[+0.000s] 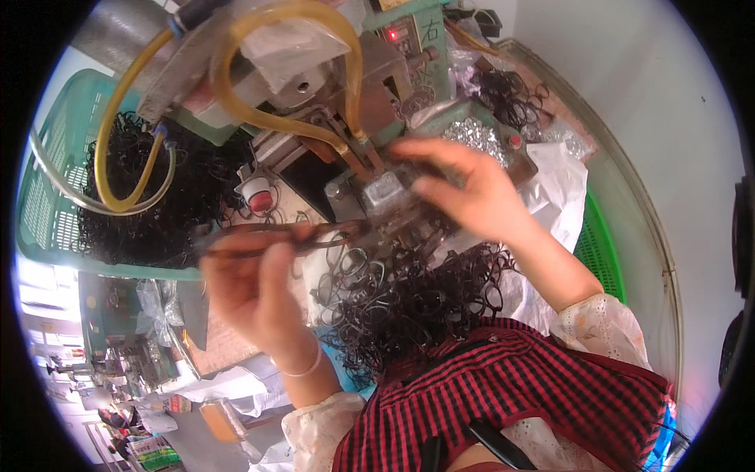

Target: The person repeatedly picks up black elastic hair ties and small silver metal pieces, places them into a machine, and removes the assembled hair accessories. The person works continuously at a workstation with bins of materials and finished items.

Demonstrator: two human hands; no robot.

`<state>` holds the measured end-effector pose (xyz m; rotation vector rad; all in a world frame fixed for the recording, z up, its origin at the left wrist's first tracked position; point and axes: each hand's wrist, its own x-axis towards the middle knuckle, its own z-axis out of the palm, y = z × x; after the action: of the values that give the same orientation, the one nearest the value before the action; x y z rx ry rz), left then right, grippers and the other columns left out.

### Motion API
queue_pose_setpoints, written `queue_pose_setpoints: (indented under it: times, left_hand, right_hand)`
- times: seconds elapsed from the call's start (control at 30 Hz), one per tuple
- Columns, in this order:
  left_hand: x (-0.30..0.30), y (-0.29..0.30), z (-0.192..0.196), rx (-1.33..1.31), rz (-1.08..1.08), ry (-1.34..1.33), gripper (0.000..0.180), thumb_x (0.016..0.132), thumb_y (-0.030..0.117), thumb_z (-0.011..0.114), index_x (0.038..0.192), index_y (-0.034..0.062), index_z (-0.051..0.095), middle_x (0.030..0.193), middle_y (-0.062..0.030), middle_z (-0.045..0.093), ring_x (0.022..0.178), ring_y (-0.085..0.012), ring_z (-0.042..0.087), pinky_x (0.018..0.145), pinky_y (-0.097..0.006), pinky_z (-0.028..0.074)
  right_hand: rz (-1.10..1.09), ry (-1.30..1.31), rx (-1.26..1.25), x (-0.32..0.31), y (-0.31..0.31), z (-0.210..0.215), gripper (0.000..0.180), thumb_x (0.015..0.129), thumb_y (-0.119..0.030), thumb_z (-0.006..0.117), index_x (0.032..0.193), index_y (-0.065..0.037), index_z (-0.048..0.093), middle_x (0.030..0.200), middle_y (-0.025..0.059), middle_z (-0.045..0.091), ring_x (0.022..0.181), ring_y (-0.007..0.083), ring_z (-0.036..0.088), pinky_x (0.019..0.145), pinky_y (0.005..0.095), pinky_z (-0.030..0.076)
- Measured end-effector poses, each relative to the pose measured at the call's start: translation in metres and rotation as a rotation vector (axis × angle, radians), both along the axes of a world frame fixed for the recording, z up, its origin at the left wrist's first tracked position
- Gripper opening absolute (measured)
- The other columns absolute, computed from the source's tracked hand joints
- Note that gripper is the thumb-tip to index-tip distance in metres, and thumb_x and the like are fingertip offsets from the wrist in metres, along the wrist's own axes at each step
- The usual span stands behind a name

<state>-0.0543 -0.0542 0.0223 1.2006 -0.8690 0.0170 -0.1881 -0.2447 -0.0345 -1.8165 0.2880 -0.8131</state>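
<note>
Your left hand (pixel 252 287) is raised in front of the machine (pixel 370 118), fingers closed in a pinch on a thin dark band (pixel 275 236) that runs level from the fingertips toward the machine's clamp block (pixel 384 191). The band is blurred; its far end meets the block, but you cannot tell whether it sits inside it.

Your right hand (pixel 464 189) lies over the right side of the clamp block, fingers curled and narrow, thumb pointing left across the block. Whether this hand grips anything cannot be told from the picture.

A loose heap of black loops (pixel 409 299) lies on your lap and the worktop edge, just below both hands. A second heap (pixel 157 204) fills the green basket (pixel 47 197) to your left, well apart from the hands. Yellow hoses (pixel 228 94) arc over the machine top. A tray of small silver clips (pixel 472 138) sits just behind your right hand. A red light (pixel 392 35) shows on the machine's panel.
</note>
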Motion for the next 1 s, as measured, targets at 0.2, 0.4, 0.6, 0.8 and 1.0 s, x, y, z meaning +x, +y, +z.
queue_pose_setpoints:
  times: [0.2,0.4,0.6,0.8,1.0]
  left_hand:
    - [-0.006,-0.039,-0.015,0.198,-0.062,-0.113,0.014,0.088,-0.006,0.067,0.094,-0.0051,0.054,0.094,-0.0108,0.065,0.082,-0.0131,0.064,0.071,-0.025,0.057]
    - [-0.01,-0.059,-0.009,0.288,0.024,-0.172,0.013,0.086,0.0,0.071,0.096,-0.0018,0.064,0.087,-0.0046,0.066,0.076,-0.0073,0.061,0.064,-0.022,0.054]
    - [-0.016,-0.062,-0.008,0.319,0.091,-0.239,0.015,0.084,0.001,0.073,0.098,-0.0013,0.067,0.086,-0.0057,0.069,0.074,-0.0081,0.064,0.066,-0.022,0.055]
    - [0.011,0.008,-0.092,0.308,0.21,0.156,0.043,0.088,0.016,0.072,0.123,-0.002,0.055,0.11,-0.0164,0.065,0.098,-0.0209,0.063,0.084,-0.031,0.05]
    - [0.004,0.098,-0.106,1.285,-0.259,-0.608,0.086,0.076,0.032,0.077,0.148,0.0115,0.034,0.148,-0.0171,0.04,0.118,-0.0401,0.05,0.102,-0.045,0.041]
  right_hand:
    - [-0.698,0.425,-0.771,-0.011,-0.078,-0.098,0.018,0.072,-0.014,0.074,0.088,-0.007,0.07,0.118,0.015,0.063,0.119,0.0357,0.054,0.091,0.0452,0.05]
    - [-0.655,0.327,-0.571,-0.011,-0.093,-0.091,0.009,0.072,-0.011,0.072,0.08,-0.007,0.07,0.097,0.0085,0.067,0.096,0.0305,0.062,0.081,0.0406,0.051]
    - [-0.722,0.209,-0.567,-0.012,-0.094,-0.099,0.011,0.08,-0.011,0.069,0.09,-0.007,0.07,0.087,0.0136,0.068,0.085,0.0346,0.064,0.076,0.0433,0.051]
    - [-0.683,0.184,-0.343,-0.028,-0.075,-0.082,0.019,0.087,-0.009,0.064,0.105,-0.004,0.067,0.094,0.0145,0.071,0.084,0.0223,0.068,0.077,0.0332,0.052]
    - [-0.534,0.146,-0.2,-0.026,-0.089,-0.089,0.016,0.092,-0.008,0.063,0.106,-0.002,0.069,0.097,0.0072,0.072,0.088,0.011,0.063,0.081,0.0266,0.048]
